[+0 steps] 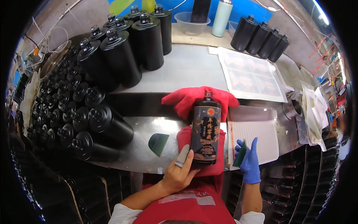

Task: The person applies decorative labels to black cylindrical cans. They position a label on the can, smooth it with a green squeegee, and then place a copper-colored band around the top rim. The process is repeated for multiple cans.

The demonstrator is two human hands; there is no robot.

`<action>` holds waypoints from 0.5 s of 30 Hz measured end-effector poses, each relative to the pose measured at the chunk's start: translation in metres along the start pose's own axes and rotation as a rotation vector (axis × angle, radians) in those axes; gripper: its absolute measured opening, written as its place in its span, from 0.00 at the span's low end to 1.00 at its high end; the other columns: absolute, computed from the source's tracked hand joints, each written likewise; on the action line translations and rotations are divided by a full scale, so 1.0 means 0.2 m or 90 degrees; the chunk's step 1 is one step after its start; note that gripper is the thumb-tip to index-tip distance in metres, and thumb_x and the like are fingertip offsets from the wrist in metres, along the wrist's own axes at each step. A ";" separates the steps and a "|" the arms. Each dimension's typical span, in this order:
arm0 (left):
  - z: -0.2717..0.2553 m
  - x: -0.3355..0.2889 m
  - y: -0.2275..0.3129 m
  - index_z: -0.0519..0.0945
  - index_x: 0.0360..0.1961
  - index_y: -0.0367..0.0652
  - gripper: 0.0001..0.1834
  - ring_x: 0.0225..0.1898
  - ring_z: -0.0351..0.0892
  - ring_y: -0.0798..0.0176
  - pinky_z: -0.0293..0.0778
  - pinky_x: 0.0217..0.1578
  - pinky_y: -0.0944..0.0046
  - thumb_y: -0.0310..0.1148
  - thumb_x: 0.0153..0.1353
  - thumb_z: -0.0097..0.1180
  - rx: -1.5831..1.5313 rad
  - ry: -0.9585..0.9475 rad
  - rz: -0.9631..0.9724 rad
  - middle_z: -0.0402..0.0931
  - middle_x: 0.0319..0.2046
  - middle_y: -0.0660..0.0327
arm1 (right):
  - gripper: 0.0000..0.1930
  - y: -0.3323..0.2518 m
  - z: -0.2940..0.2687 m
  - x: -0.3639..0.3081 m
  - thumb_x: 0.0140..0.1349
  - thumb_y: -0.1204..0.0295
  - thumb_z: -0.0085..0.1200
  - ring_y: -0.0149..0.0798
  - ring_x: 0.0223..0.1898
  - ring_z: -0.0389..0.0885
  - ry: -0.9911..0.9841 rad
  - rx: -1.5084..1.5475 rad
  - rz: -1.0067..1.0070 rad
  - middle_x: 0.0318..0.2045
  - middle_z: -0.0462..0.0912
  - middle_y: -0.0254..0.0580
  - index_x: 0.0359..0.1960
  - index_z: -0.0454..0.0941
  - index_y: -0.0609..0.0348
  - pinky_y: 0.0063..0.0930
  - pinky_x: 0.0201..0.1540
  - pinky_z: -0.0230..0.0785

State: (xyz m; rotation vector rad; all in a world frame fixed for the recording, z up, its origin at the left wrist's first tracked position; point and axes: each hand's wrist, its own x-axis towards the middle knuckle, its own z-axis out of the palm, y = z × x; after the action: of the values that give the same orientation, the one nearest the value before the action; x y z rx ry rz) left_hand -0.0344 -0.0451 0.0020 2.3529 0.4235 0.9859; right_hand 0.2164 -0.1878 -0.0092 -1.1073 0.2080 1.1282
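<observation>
A black bottle (206, 130) with an ornate dark label lies neck-away on a folded red cloth (182, 139). My left hand (179, 172), with grey covers on its fingertips, grips the bottle's lower left corner; the fingers run along its side and the thumb sits by its base. My right hand (250, 164), in a blue glove, is to the right of the bottle and apart from it. Between its fingers is a dark green scraper (240, 154). A second green scraper (159, 144), rounded on one side, lies on the metal table left of the cloth.
Several plain black bottles (121, 58) stand and lie at the left. Label sheets (253, 72) lie at the back right, above a striped backing sheet (253, 130). Behind are a clear plastic bowl (182, 26), a pale green flask (222, 18) and several flat black bottles (244, 33).
</observation>
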 end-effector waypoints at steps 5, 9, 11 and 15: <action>-0.02 0.02 -0.02 0.70 0.53 0.28 0.33 0.41 0.77 0.38 0.75 0.40 0.57 0.28 0.44 0.67 -0.024 0.025 -0.030 0.67 0.50 0.31 | 0.26 -0.01 0.08 -0.07 0.58 0.71 0.53 0.35 0.41 0.77 -0.112 -0.111 -0.080 0.45 0.73 0.42 0.58 0.61 0.66 0.28 0.47 0.73; 0.01 0.01 -0.08 0.73 0.51 0.32 0.32 0.37 0.79 0.42 0.77 0.37 0.58 0.27 0.42 0.67 0.009 0.041 0.036 0.70 0.48 0.33 | 0.27 -0.11 0.29 -0.15 0.48 0.83 0.55 0.34 0.41 0.78 -0.017 -0.248 -0.260 0.41 0.76 0.42 0.53 0.65 0.65 0.26 0.46 0.72; 0.00 0.00 -0.08 0.74 0.50 0.31 0.31 0.36 0.79 0.44 0.77 0.35 0.57 0.26 0.40 0.67 0.002 0.053 0.029 0.71 0.46 0.32 | 0.24 -0.10 0.41 -0.23 0.46 0.84 0.58 0.33 0.37 0.79 0.025 -0.425 -0.361 0.35 0.79 0.41 0.47 0.69 0.64 0.25 0.43 0.73; -0.04 0.00 -0.10 0.77 0.44 0.31 0.25 0.35 0.78 0.43 0.76 0.35 0.55 0.30 0.43 0.66 0.009 0.053 -0.009 0.74 0.42 0.36 | 0.14 -0.15 0.70 -0.29 0.48 0.80 0.62 0.33 0.32 0.81 -0.376 -0.833 -0.531 0.31 0.82 0.42 0.38 0.79 0.58 0.25 0.37 0.73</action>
State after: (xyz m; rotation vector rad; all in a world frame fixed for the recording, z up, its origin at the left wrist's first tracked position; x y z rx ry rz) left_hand -0.0411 -0.0257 -0.0060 2.3242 0.4800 1.0809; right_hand 0.1601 -0.1128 0.1146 -1.6315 -1.5203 0.6784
